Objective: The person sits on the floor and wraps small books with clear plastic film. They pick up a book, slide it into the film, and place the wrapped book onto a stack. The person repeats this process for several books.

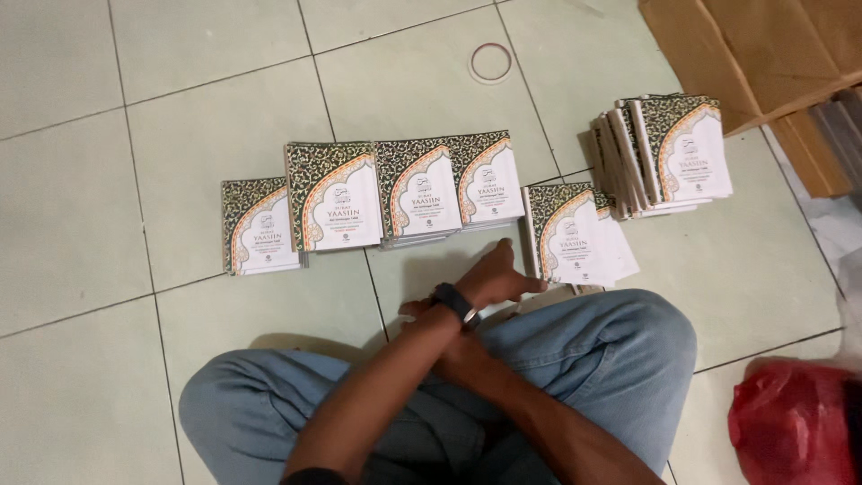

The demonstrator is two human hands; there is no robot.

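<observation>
Arms crossed; the left hand (498,277), fingers spread flat, touches the booklet stack (567,233) just right of it; right hand (422,310) hidden, state unclear.

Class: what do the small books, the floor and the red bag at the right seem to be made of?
Books: paper with glossy printed card covers, judging by thin white page edges. Floor: glazed ceramic tile, with grout lines and a soft sheen. Red bag: probably thin plastic, crinkled and shiny.
</observation>
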